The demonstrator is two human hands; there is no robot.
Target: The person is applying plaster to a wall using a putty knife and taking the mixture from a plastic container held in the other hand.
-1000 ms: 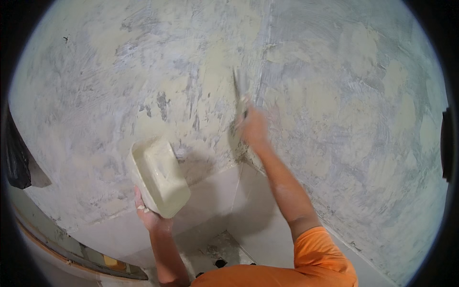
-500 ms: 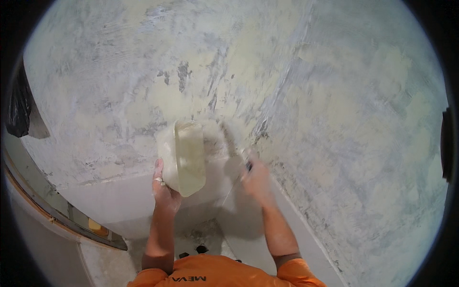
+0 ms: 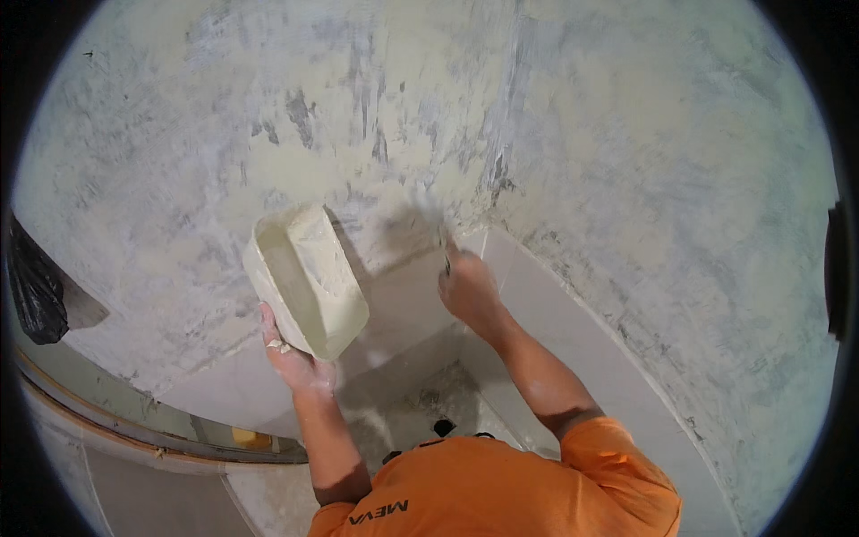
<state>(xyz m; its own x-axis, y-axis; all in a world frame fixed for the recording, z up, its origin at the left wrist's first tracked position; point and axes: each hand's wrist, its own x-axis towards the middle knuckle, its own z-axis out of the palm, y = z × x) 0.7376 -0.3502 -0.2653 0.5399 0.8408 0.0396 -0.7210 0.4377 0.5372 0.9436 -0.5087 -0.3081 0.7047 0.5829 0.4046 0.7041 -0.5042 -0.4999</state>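
Light, even strokes seem wise, the right hand [image 3: 470,288] curled round a blurred scraper [image 3: 443,239] near the wall's [image 3: 197,170] inner corner and the left hand [image 3: 300,365] clasping the tilted tub [image 3: 268,285] before the wall's lower edge.

Down from beside the plastered corner [image 3: 512,107] a second ago, the right hand [image 3: 470,288] has brought its tool [image 3: 443,236] lower, before the pale panelling [image 3: 403,291]; the left hand [image 3: 300,358] has turned the cream tub [image 3: 329,264], nearly side-on half a second earlier, to show its hollow again.
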